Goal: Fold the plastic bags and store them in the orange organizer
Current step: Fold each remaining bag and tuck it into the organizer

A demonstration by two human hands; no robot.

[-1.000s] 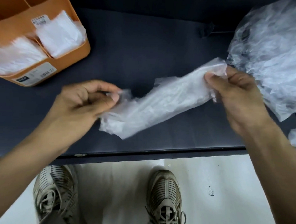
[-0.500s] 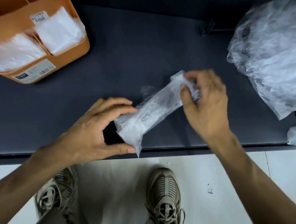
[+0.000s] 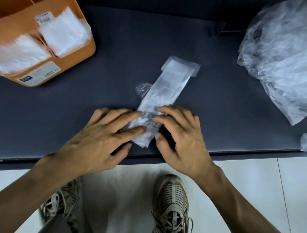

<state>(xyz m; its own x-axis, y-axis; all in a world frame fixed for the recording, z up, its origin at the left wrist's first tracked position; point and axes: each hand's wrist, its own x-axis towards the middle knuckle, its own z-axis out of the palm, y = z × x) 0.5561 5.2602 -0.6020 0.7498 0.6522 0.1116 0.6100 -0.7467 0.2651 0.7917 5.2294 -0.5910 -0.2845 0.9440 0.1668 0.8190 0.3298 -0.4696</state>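
Head view, left hand (image 3: 98, 140) and right hand (image 3: 181, 138) flat-fingered on folded plastic bag (image 3: 165, 92) near table edge (image 3: 252, 155)

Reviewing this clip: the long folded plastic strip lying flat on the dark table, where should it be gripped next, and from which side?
Probably the near end of the folded bag, from the table's front edge. It lies flat as a narrow diagonal strip; the left hand and right hand already press that end, so fingers could pinch the short edge and fold it toward the free far end.
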